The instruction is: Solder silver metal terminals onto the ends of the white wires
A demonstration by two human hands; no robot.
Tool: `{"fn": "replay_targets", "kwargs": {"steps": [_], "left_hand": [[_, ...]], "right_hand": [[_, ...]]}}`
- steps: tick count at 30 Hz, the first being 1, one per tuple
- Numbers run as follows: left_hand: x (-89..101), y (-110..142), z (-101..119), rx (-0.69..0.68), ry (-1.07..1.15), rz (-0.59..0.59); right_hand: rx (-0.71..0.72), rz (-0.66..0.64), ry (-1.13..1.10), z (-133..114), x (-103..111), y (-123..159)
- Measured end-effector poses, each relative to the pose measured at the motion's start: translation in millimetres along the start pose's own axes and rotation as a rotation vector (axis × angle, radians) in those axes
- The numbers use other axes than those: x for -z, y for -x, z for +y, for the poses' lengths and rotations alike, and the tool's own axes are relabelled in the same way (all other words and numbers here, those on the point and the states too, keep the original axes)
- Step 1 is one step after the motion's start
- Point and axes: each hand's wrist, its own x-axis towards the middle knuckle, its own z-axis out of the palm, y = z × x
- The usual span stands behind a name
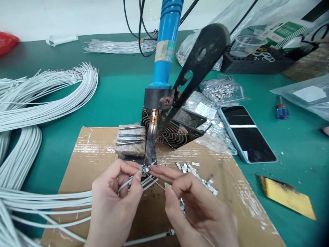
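My left hand [115, 202] pinches the end of a white cable between thumb and forefinger, with more white cables [64, 197] running under and through the hand. My right hand [197, 209] is closed on a thin solder wire [156, 181], which points at the cable end. Small metal pieces [182, 206] show against the fingers of that hand. Right above the fingertips is the tip of a blue soldering iron [149, 151], clamped upright in a black bracket [200, 61]. The exact joint at the tip is too small to make out.
A cardboard sheet [89, 147] lies on the green table, with loose metal tabs [197, 173] on it. Behind the iron leans a black fan [177, 130]. A phone [249, 133], a yellow sponge [288, 197] and a small screwdriver [282, 109] lie rightward; coiled cables [77, 92] fill the left.
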Motion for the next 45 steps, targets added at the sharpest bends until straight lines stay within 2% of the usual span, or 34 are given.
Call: {"fn": "replay_targets", "kwargs": {"steps": [5,11,15,19,24,29,32,36,40,45], "left_hand": [[-8.8,-6,8,-0.008,0.067,0.076],[-8.9,-13,13,-0.041,0.073,0.028],[-9.8,-13,14,-0.061,0.079,0.046],[-7.5,-13,14,-0.087,0.049,0.019],[0.3,-13,8,-0.109,0.010,-0.041],[7.3,-13,1,-0.094,-0.006,-0.100],[9.6,-13,1,-0.094,-0.002,-0.108],[4.0,-11,5,-0.092,0.008,-0.083],[-5.3,-9,9,-0.094,0.072,0.036],[-1.4,-11,9,-0.095,0.043,-0.014]], "right_hand": [[0.038,-0.064,0.042,1,5,-7],[0.020,-0.047,0.021,-2,3,-9],[0.037,-0.007,0.010,-2,3,-10],[0.103,-0.088,0.026,1,9,-12],[0.111,-0.100,0.032,1,10,-10],[0.102,-0.039,0.019,-3,5,-8],[0.111,-0.068,0.023,-3,6,-10],[0.106,-0.070,0.025,-1,8,-11],[0.110,-0.043,0.030,-5,5,-11],[0.035,0.024,0.002,-10,-3,-6]]}}
